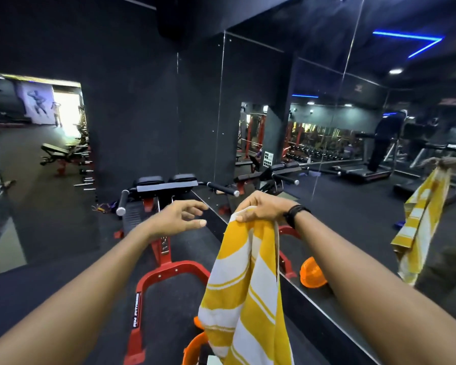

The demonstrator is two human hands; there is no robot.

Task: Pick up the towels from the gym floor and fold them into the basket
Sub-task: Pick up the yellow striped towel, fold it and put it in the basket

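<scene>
While the right hand (261, 208) alone pinches the striped towel (244, 291) at centre frame and the left hand (181, 217) reaches open-fingered, the bunched cloth may fold crooked or miss the orange basket (192, 350) at the lower edge.

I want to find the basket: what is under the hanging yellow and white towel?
Below the towel, gripped by the right hand, an orange basket rim shows. The towel covers the rest and its inside.

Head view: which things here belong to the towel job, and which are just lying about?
Job:
yellow-and-white striped towel, gripped by right hand
left hand, open, holding nothing
orange basket, below the towel

Lying about:
red-framed bench
wall mirror
treadmill, in reflection
</scene>
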